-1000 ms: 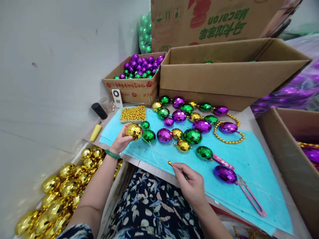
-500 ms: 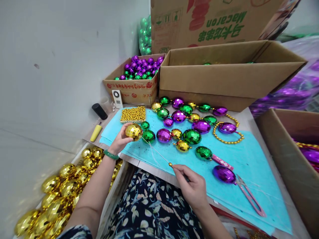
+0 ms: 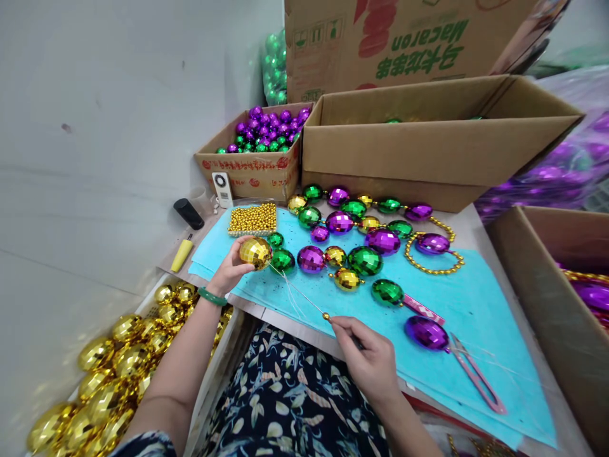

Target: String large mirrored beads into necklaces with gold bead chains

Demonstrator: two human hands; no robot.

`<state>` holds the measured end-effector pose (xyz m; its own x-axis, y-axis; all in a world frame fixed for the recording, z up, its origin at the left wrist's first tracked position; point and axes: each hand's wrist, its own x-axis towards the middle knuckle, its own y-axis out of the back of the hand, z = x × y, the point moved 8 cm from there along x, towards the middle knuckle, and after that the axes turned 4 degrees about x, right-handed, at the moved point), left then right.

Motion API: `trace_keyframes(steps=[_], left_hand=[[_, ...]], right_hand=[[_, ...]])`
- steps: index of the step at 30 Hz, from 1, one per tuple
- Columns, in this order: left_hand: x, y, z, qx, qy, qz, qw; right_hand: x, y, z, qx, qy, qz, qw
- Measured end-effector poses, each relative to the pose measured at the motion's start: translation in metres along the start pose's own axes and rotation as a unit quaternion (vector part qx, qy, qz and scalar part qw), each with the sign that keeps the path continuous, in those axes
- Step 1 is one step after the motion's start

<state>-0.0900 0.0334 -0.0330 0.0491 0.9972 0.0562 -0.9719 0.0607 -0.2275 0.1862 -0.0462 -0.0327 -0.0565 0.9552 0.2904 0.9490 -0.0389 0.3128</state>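
My left hand [image 3: 231, 266], with a green bangle at the wrist, is closed around a large faceted gold bead [image 3: 255, 253] above the blue cloth [image 3: 271, 292]. From that bead a long thin needle [image 3: 307, 298] slants down to my right hand [image 3: 365, 355]. White thread [image 3: 291, 295] hangs near the needle's far end. My right fingers pinch the needle's near end, where a small gold bead [image 3: 326, 317] sits on it at the fingertips. A dark bit, perhaps a handle, shows inside my right hand. Faceted green beads [image 3: 282, 261] lie just beyond the gold one.
Strung purple, green and gold beads [image 3: 339, 222] lie across the cloth. Pink thread snips [image 3: 478, 374] rest at the right by a purple bead [image 3: 427, 332]. A tray of small gold beads [image 3: 252, 219] stands behind my left hand. Cardboard boxes [image 3: 394, 152] line the back.
Hardly anything differs. The view has shifted very slightly; both hands keep their hold on the gold bead and the needle.
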Motion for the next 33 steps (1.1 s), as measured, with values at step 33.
trace_keyframes(steps=[33], left_hand=[[-0.024,-0.087,-0.025,-0.167,0.021,0.006,0.986]], right_hand=[[-0.009,-0.028,0.073,0.229,-0.183,-0.007,0.956]])
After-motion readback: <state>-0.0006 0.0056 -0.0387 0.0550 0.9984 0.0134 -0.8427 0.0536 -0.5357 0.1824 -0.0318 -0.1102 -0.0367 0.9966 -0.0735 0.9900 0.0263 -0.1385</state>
